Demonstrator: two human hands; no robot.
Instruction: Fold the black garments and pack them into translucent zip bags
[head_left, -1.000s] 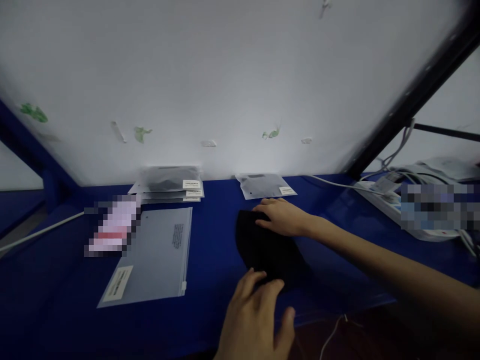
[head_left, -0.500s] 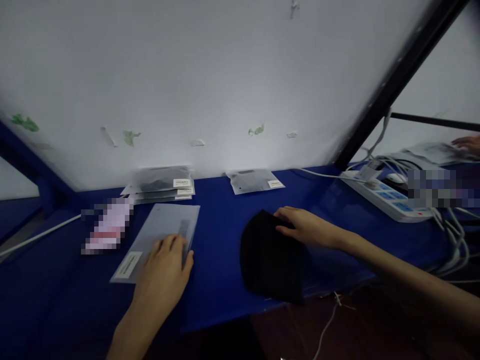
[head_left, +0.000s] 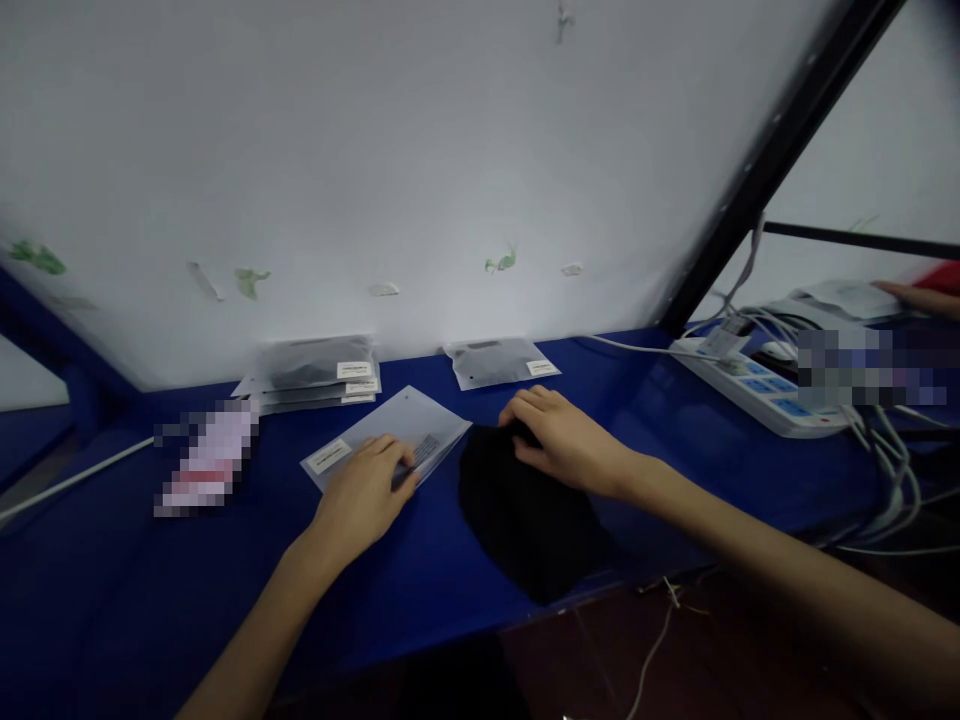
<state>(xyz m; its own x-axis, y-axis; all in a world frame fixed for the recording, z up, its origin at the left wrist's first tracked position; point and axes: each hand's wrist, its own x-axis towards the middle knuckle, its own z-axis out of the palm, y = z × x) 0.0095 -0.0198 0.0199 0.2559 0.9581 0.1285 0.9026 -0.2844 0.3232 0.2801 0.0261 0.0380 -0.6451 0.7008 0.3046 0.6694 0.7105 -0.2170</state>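
Observation:
A folded black cloth (head_left: 521,525) lies on the blue table (head_left: 420,580) near its front edge. My right hand (head_left: 562,440) rests on the cloth's far end, fingers curled over it. My left hand (head_left: 364,495) grips the near edge of an empty frosted zip bag (head_left: 390,440) with a white label, lifted and turned beside the cloth.
A stack of packed bags (head_left: 311,370) and a single packed bag (head_left: 499,362) lie against the white wall. A blurred pink item (head_left: 206,460) sits at left. A power strip (head_left: 757,385) with cables is at right; another person's hand (head_left: 911,297) shows far right.
My left hand left the cloth, took hold of the empty bag and dragged it right, toward the cloth. My right hand stayed on the cloth, which shifted slightly.

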